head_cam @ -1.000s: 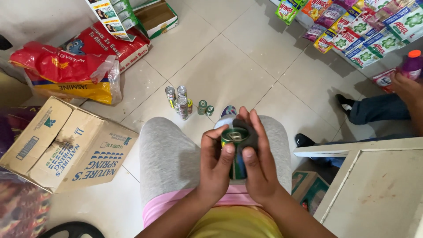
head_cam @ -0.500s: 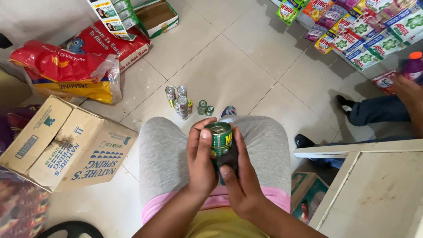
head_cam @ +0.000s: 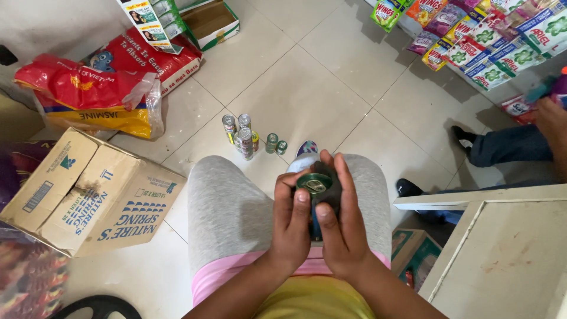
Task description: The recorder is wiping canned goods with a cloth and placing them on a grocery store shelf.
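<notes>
**Green Can Cupped in Both Hands Above the Lap**

Over the grey-clad knees, a small green can is held upright, its pull-tab lid turned toward the camera. It is clasped from both sides: the left hand is wrapped around one flank with the thumb laid near the rim, and the right hand is curled around the other, fingers raised along the wall. Held this way, the can appears to be steadied for a look at its top.

Just past the knees, a cluster of small cans is stood on the tiled floor, close enough to be reached by leaning forward. To the left, a cardboard box lies on its side near the leg, and beyond it a red and yellow sack is slumped by the wall. To the right, the edge of a white counter hems in that side, with another person's leg behind it. Open tile is left straight ahead, up to a rack of bright sachets.
</notes>
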